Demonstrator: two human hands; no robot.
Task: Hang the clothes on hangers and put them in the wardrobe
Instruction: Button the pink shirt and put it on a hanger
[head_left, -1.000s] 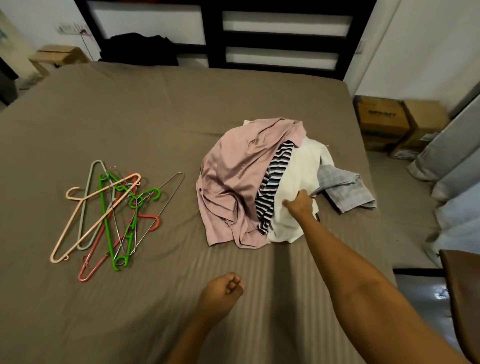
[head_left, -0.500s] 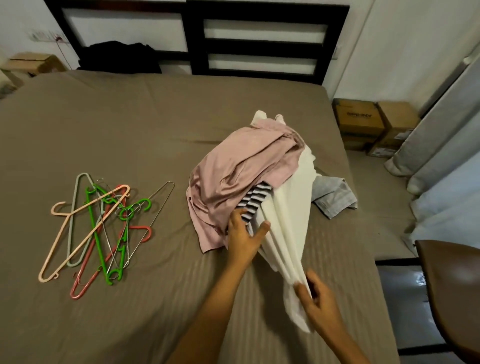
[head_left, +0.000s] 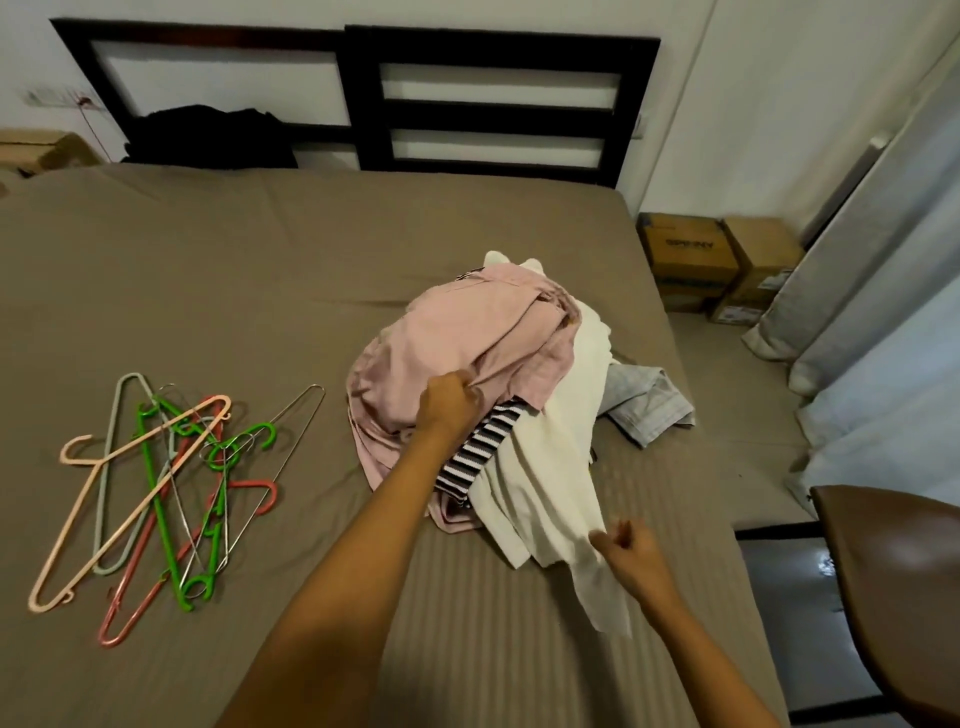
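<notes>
Left hand (head_left: 449, 405) has its fingers curled into the pink shirt (head_left: 457, 332) on top of the clothes pile (head_left: 540, 374); right hand (head_left: 634, 564) pinches the lower edge of the white garment (head_left: 550, 467), which trails off the pile toward the near side of the bed (head_left: 260, 291). The pile sits right of centre on the bed, with a striped top (head_left: 480, 447) sandwiched between pink and white and a grey garment (head_left: 649, 405) at its far right. Hangers (head_left: 156, 493) — pink, green, pale grey-green, red, wire — lie tangled on the bed's left side, well apart from the clothes and both hands.
</notes>
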